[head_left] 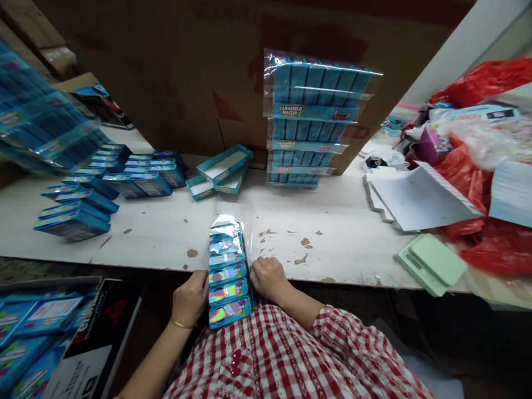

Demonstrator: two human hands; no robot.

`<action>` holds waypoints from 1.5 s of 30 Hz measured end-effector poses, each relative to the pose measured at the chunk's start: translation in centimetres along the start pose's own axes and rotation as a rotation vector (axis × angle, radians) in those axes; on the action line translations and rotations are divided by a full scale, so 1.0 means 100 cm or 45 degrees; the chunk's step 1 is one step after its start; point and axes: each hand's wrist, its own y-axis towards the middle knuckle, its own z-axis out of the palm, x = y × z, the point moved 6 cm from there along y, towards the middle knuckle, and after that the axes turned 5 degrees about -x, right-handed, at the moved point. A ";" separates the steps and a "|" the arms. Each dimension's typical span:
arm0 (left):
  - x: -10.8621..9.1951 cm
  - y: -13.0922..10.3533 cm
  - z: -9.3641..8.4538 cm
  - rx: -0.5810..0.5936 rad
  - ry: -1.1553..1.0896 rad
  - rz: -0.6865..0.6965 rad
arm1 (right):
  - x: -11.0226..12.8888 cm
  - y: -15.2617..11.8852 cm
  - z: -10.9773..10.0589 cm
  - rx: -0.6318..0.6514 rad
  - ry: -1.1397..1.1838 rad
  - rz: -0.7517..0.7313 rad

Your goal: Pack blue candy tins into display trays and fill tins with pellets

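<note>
A clear plastic bag point(233, 213) lies at the table's front edge, its near end over my lap. Inside is a row of several small blue packs point(228, 291) with shiny, rainbow-like fronts. My left hand point(190, 297) is closed at the bag's left side, fingers curled in. On the opposite side my right hand point(269, 278) is likewise closed against the bag's edge. Both seem to grip the film, though the fingertips are hidden. Beyond the bag, a few shallow blue trays point(224, 164) with white insides lie piled loosely.
A stack of bagged blue display packs point(311, 127) stands against a large cardboard box point(178, 72). Blue boxes point(137, 174) stand in groups at left. An open carton point(93, 332) holds more below. At right are a green scale point(432, 263), papers point(419, 197) and red bags point(486, 238).
</note>
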 end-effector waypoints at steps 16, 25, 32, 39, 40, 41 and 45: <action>-0.015 -0.003 -0.030 -0.428 -0.149 0.259 | 0.018 0.003 -0.039 -0.434 0.013 -0.435; -0.004 0.011 -0.011 -0.169 -0.170 -0.127 | 0.003 0.015 -0.017 -0.311 0.055 -0.220; -0.012 0.016 -0.032 -0.291 -0.151 0.079 | 0.009 0.015 -0.037 -0.522 0.037 -0.337; -0.004 -0.002 -0.016 -0.324 -0.191 -0.072 | 0.010 -0.004 -0.029 -0.498 0.104 -0.377; 0.000 -0.003 -0.011 -0.288 -0.191 -0.165 | 0.008 -0.003 -0.024 -0.463 0.103 -0.321; 0.003 -0.004 -0.006 -0.240 -0.176 -0.226 | 0.006 -0.001 -0.019 -0.423 0.092 -0.269; 0.001 -0.001 0.005 -0.065 -0.055 -0.121 | 0.003 0.008 -0.004 -0.305 0.004 -0.229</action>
